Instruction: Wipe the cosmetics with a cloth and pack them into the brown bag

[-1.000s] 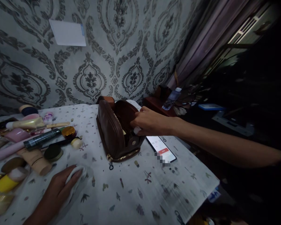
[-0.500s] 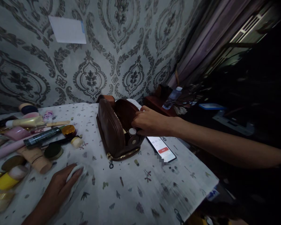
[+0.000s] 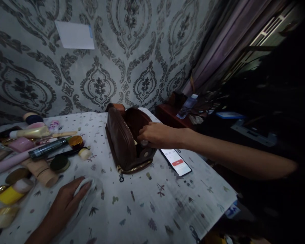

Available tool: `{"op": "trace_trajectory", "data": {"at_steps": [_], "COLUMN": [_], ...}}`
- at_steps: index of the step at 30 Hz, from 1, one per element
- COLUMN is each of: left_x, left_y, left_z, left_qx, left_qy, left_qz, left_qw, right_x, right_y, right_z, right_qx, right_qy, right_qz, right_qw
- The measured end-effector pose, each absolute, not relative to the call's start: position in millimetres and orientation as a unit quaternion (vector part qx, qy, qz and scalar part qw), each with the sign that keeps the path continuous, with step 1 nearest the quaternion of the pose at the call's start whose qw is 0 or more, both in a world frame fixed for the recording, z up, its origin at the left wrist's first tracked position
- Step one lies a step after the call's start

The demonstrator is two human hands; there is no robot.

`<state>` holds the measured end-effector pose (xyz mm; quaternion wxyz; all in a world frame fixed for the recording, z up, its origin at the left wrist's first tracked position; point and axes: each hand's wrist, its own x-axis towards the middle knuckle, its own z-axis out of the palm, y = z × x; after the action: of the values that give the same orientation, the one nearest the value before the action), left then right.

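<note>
A brown zippered makeup bag (image 3: pixel 120 142) stands unzipped on the table, with its mouth toward the right. Into this mouth reaches my right hand (image 3: pixel 154 135), its fingers curled down and closed beside a small round whitish lid (image 3: pixel 144 143). Their tips are hidden, so what they hold cannot be made out. At lower left my left hand (image 3: pixel 67 200) rests on the tabletop, closed on a crumpled white cloth (image 3: pixel 85 193). Just beyond it lie a beige squeeze tube (image 3: pixel 42 172) and a dark round jar (image 3: pixel 59 163).
Several cosmetics, among them a pink tube (image 3: pixel 15 160) and a yellow container (image 3: pixel 11 193), crowd the table's left side. A lit phone (image 3: pixel 176 162) lies right of the bag, under my forearm. A clear bottle (image 3: pixel 187 106) stands beyond the table's right edge (image 3: pixel 218 220).
My right hand has shifted slightly left and down, deeper into the bag, covering more of the round lid. My left hand stays on the cloth.
</note>
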<state>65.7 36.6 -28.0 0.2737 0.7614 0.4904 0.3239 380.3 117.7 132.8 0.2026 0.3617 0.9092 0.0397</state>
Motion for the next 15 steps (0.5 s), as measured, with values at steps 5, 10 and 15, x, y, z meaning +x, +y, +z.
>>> {"op": "trace_trajectory", "data": {"at_steps": [5, 10, 15], "left_x": [66, 64, 63], "left_y": [36, 38, 38], "left_z": [-27, -32, -34], "left_qx": [0.758, 0.761, 0.765], "left_qy": [0.501, 0.489, 0.485], "left_qz": [0.319, 0.329, 0.332], "left_qw": [0.268, 0.270, 0.265], "right_x": [385, 383, 371], "right_y": [125, 125, 119], "right_z": [134, 145, 149], "right_qx": [0.356, 0.386, 0.444], "right_qy": [0.913, 0.907, 0.866], "right_qz": [-0.040, 0.005, 0.098], "right_qw": [0.193, 0.169, 0.206]}}
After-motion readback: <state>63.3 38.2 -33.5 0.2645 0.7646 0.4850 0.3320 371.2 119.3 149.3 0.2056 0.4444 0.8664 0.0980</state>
